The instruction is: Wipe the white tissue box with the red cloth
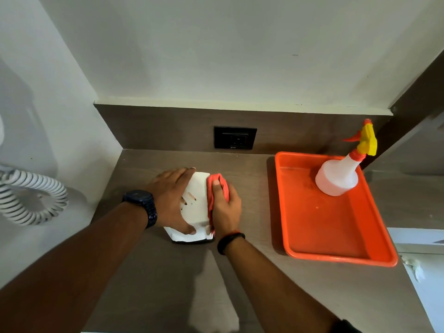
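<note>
The white tissue box (195,205) stands on the brown counter, a little left of the middle. My left hand (169,199) grips it from the left, fingers over its far top edge and thumb at the near corner. The folded red cloth (217,188) is pressed flat against the box's right side. My right hand (225,207) holds the cloth there, thumb lying on top of it. The box's right face is hidden behind the cloth and hand.
An orange tray (336,236) sits to the right, with a white spray bottle (338,174) with a yellow and red head in its far corner. A black wall socket (235,137) is behind. A coiled white cord (31,195) hangs at left. The counter's right edge (406,267) is near the tray.
</note>
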The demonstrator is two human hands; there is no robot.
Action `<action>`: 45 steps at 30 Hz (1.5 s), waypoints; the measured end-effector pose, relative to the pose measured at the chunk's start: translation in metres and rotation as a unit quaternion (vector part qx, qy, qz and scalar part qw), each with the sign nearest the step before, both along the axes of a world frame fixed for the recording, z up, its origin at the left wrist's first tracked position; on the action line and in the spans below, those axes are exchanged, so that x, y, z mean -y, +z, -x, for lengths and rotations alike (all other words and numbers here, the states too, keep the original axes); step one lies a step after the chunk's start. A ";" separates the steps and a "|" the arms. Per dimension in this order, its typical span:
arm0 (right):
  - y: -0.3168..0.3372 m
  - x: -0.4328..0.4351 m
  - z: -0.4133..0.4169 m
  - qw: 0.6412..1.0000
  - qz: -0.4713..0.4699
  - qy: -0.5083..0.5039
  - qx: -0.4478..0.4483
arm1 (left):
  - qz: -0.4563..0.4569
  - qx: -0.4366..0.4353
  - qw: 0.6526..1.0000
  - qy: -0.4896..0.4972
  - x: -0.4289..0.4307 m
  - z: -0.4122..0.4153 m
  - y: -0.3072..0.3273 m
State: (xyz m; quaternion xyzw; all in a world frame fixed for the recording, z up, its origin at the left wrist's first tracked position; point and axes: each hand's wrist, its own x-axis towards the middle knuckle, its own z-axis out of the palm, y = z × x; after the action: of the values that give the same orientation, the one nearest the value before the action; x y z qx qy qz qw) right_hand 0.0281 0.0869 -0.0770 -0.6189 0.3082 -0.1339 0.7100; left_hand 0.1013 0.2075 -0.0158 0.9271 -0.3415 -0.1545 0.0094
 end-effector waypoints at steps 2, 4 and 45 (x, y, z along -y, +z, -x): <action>0.009 0.007 -0.014 1.000 0.012 0.019 0.014 | 0.010 -0.002 1.000 0.006 -0.001 -0.001 -0.002; 0.009 0.013 -0.025 1.000 0.004 0.028 -0.003 | 0.008 0.002 1.000 0.005 -0.001 -0.001 -0.004; 0.014 0.003 -0.006 1.000 0.014 0.006 -0.006 | 0.031 0.001 1.000 0.006 -0.004 -0.001 -0.004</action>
State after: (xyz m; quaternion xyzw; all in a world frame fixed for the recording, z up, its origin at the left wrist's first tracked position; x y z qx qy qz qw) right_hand 0.0340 0.0842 -0.0635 -0.6311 0.3067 -0.1305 0.7004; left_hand 0.1019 0.2115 -0.0200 0.9285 -0.3405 -0.1431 0.0386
